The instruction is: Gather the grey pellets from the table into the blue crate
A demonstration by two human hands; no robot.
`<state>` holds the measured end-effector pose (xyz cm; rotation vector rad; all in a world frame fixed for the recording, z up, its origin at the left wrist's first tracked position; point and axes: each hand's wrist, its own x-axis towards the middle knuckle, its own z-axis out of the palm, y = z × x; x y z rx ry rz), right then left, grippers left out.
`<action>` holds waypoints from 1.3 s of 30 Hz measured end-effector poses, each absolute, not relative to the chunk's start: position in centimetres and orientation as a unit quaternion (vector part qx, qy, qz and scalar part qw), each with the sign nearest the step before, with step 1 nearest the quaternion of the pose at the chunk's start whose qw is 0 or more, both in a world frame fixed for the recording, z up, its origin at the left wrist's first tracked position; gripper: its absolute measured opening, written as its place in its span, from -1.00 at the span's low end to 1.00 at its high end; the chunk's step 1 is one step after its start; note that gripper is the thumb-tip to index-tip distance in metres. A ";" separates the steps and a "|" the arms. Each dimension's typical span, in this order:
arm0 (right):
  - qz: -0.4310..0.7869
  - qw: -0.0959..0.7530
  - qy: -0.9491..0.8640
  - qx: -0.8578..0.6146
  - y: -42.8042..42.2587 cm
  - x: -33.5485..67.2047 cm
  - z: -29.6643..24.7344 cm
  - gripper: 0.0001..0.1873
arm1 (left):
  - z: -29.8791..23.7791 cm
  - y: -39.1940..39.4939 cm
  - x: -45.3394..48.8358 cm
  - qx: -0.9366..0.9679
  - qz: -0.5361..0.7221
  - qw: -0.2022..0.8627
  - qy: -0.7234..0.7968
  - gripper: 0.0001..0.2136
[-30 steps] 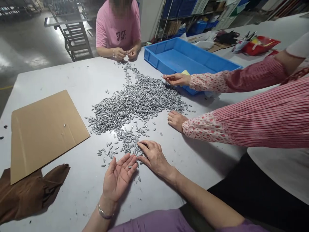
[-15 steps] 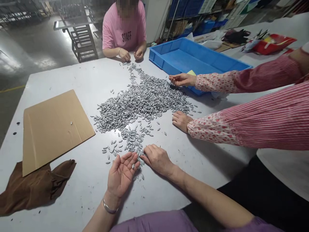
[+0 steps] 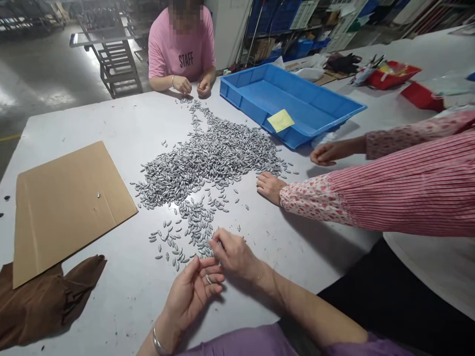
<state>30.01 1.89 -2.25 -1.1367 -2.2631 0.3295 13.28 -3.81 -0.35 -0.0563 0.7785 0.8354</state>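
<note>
Only one word can be read. It is the word STAFF (image 3: 186,60), in big dark letters across the chest of the pink shirt (image 3: 165,47). A person at the top of the frame, a bit left of the middle, wears that shirt. The yellow paper (image 3: 281,120) in the blue tray (image 3: 237,94), right of the middle, shows no letters that I can make out. The sheets and boxes on the shelves (image 3: 282,20) in the upper right are too small and blurry to read. The little grey pieces (image 3: 208,158) in the middle of the frame are too small to show any marks.
</note>
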 end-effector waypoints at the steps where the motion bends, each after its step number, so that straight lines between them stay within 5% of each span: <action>1: 0.125 0.306 -0.855 -0.400 1.0 29.1 -1.8 -0.66 | -0.2 -3.9 13.6 -0.052 0.398 0.842 0.360 -0.71; 10: 0.218 0.322 -0.883 -0.265 -3.2 27.3 0.7 -0.84 | 0.0 -4.6 12.3 -0.185 0.401 0.788 0.429 -0.72; 15: 0.222 0.373 -0.820 -0.372 -3.4 32.5 -0.3 -0.80 | 0.4 -4.8 11.2 -0.096 0.434 0.759 0.475 -0.85; 20: 0.218 0.304 -0.718 -0.586 -2.3 37.2 -2.6 -0.69 | 0.6 -5.1 10.3 0.000 0.472 0.718 0.511 -0.83; 24: 0.221 0.223 -0.725 -0.613 -0.6 37.3 -3.0 -0.45 | 1.4 -5.0 9.5 -0.002 0.502 0.677 0.538 -0.90; 31: 0.198 0.114 -0.788 -0.572 1.8 34.7 -1.9 -0.93 | 2.4 -4.2 8.2 -0.120 0.525 0.681 0.495 -0.81; 39: 0.265 0.185 -0.777 -0.540 2.6 34.5 -1.6 -0.75 | 1.6 -4.2 9.4 -0.113 0.505 0.700 0.492 -0.80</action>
